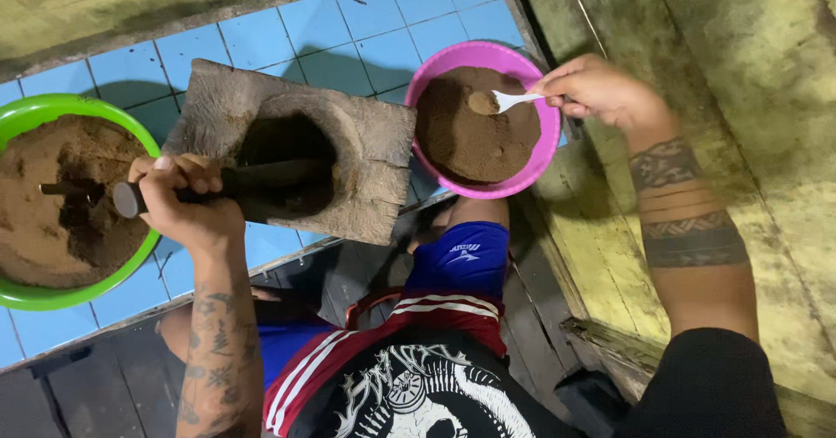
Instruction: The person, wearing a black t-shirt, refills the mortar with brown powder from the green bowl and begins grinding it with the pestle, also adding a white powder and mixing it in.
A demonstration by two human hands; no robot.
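Gripping: left hand point(185, 201) fist-wrapped round pestle point(252, 179) in mortar point(370, 155); right hand point(592, 88) fingers pinching spoon point(514, 100) over pink bowl point(547, 146).

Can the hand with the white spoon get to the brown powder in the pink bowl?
Probably yes. The right hand already holds the white spoon tipped into the brown powder of the pink bowl, and nothing covers the bowl.

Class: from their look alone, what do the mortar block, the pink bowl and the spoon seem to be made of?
Mortar block: rough, weathered wood, judging by its grey grain and chipped edges.
Pink bowl: probably plastic, with smooth, even bright colour and a thin rim.
Spoon: likely white plastic, thin and matte.
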